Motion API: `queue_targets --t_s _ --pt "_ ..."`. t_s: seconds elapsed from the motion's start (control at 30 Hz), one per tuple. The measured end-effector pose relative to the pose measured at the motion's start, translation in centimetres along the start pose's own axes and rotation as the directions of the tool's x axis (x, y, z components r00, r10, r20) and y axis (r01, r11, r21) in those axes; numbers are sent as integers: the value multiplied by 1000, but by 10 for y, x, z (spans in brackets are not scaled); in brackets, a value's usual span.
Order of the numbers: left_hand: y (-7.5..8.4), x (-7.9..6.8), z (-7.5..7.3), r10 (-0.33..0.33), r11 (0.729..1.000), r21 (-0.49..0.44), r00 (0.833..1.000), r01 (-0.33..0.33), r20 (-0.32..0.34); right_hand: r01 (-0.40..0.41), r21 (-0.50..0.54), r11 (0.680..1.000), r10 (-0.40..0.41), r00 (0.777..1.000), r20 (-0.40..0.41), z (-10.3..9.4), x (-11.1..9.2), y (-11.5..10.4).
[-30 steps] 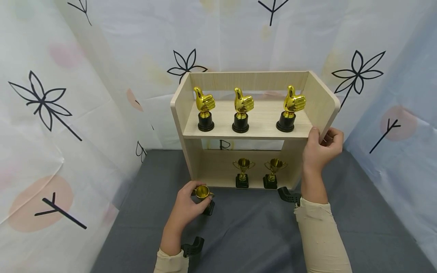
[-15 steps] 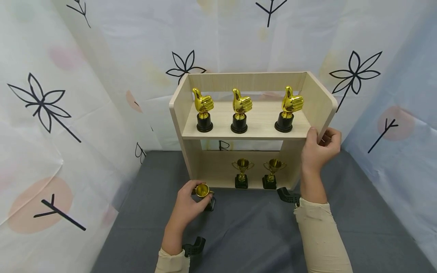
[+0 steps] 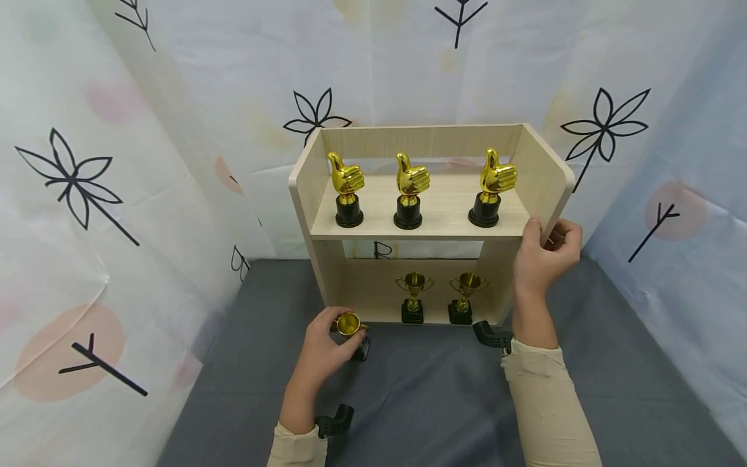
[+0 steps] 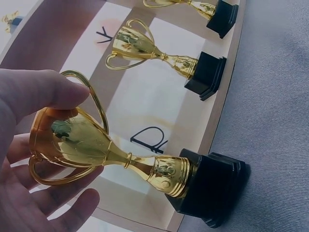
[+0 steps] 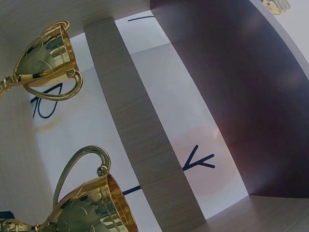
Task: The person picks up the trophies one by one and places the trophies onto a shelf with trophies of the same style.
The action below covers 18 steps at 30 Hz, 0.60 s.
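Observation:
My left hand (image 3: 325, 344) pinches a gold trophy cup (image 4: 72, 137) by its bowl, thumb on one side and fingers on the other. Its black base (image 4: 205, 186) points away from the palm; the cup is just in front of the lower shelf's left end. My right hand (image 3: 544, 259) grips the right side panel of the wooden shelf unit (image 3: 420, 237), near the upper board's front corner. Two more trophy cups, one (image 3: 413, 298) mid-shelf and one (image 3: 463, 298) to its right, stand upright on the lower board.
On the upper board stand three gold thumbs-up trophies, left (image 3: 347, 189), middle (image 3: 410, 191) and right (image 3: 491, 188), on round black bases. Grey cloth (image 3: 420, 402) covers the table. Patterned white fabric (image 3: 192, 97) hangs behind and at the sides.
The held trophy cup and left hand have shifted slightly forward, toward the shelf. The right hand keeps its grip on the side panel.

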<state>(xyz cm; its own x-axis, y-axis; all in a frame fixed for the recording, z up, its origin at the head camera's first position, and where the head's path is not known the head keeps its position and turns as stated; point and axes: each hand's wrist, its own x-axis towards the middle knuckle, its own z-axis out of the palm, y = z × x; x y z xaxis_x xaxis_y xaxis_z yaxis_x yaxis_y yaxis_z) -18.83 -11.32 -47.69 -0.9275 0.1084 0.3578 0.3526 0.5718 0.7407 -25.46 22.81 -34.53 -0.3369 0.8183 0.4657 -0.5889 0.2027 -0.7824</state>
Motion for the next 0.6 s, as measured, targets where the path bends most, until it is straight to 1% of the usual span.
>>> queue_targets --t_s 0.2,0.47,0.6 --pt "0 3 1 9 1000 6 1000 -9 -14 0 -1 1000 0 1000 5 0 0 0" --pt "-1 7 3 -10 1000 -11 1000 10 -10 3 -3 1000 -3 1000 3 0 0 0" --pt "-1 9 3 6 1000 -18 1000 -6 -19 2 -8 1000 -2 1000 4 0 0 0"
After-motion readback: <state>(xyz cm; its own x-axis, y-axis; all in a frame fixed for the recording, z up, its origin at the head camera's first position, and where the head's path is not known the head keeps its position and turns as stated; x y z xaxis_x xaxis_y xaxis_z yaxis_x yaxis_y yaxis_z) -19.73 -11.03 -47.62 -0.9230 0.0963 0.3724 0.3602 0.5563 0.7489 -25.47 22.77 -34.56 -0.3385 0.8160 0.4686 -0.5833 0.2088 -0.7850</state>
